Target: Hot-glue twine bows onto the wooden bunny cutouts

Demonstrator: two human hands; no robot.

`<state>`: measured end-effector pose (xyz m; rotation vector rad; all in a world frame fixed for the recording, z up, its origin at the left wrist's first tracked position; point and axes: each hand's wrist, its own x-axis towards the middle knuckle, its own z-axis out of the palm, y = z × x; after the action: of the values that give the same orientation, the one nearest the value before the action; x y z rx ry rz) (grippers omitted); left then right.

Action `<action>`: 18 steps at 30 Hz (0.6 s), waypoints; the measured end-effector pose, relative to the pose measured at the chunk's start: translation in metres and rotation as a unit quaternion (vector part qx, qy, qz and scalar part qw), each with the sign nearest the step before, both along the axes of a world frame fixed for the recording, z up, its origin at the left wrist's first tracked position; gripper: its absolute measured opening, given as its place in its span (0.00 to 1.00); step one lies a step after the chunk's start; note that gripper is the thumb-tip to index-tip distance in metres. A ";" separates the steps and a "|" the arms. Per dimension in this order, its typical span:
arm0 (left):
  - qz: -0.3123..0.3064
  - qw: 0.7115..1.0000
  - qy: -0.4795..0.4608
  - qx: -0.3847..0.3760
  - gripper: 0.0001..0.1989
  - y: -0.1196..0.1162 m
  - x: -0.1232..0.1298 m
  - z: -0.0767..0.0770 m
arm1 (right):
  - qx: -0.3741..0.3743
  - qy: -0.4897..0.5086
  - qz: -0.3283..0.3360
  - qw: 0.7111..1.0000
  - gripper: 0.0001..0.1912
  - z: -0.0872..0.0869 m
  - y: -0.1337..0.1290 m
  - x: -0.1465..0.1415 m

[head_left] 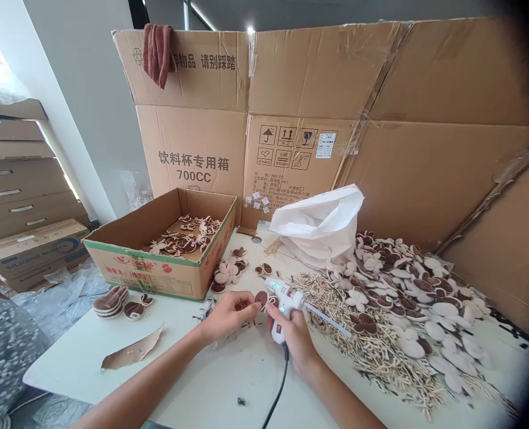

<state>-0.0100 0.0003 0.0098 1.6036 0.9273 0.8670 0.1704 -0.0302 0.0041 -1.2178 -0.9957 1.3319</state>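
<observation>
The left hand [228,316] is pinching a brown dried piece [260,300]; the right hand [294,341] is clamping a hot glue gun [284,302] just beside it.

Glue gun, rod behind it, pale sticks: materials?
The glue gun looks like moulded white plastic, smooth and glossy. The rod seems translucent hot-melt glue, from its clear sheen. The pale sticks look like dried plant stems, matte and irregular; exact plant unclear.

Glue gun [282,300] is glossy white plastic, the big box [192,143] is rough matt corrugated cardboard, the towel [157,53] is nubbly brown cloth, and the sack [322,223] looks like thin white woven plastic.
</observation>
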 end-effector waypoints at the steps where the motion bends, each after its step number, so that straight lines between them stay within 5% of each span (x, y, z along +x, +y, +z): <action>1: -0.001 1.000 -0.005 -0.004 0.19 0.000 0.000 0.001 | -0.001 0.002 -0.003 1.000 0.21 0.000 0.000 0.000; 11: 0.117 0.987 -0.098 -0.049 0.19 0.009 -0.001 -0.010 | -0.010 0.016 -0.009 1.000 0.21 -0.011 0.010 0.006; 18: 0.108 0.988 -0.105 -0.045 0.21 0.012 -0.002 -0.015 | -0.010 0.015 -0.016 1.000 0.22 -0.012 0.010 0.007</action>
<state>-0.0119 0.0126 -0.0048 1.3230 0.9860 1.1057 0.1773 -0.0201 -0.0080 -1.2212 -0.9400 1.3331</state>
